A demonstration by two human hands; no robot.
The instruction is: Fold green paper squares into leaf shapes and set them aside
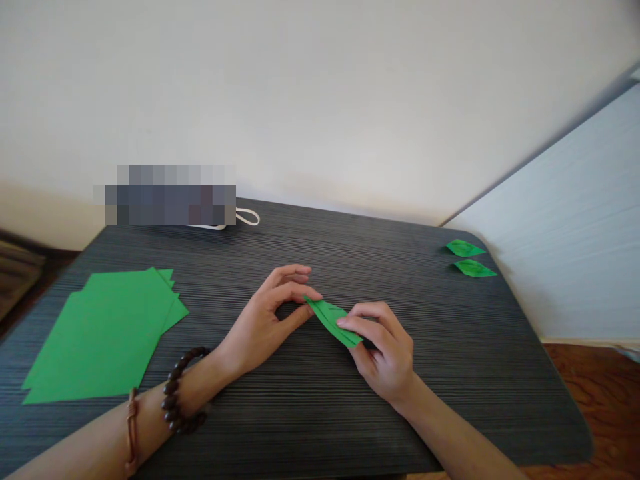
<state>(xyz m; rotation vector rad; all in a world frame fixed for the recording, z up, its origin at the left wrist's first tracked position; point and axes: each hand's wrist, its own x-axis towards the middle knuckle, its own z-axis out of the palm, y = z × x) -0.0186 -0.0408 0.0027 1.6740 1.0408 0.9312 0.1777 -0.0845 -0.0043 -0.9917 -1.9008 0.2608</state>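
Observation:
A narrow folded piece of green paper [331,319] lies on the dark striped table [320,413], near its middle. My left hand [270,320] pinches the paper's upper left tip between thumb and forefinger. My right hand [383,350] presses its fingers down on the lower right end of the same piece, thumb tucked under. Beaded bracelets circle my left wrist.
A stack of flat green paper sheets [107,330] lies at the table's left. Two small folded green shapes [465,249] [474,268] sit at the far right corner. A blurred object with a white loop [247,217] rests at the back edge. A pale wall stands behind, wooden floor at the right.

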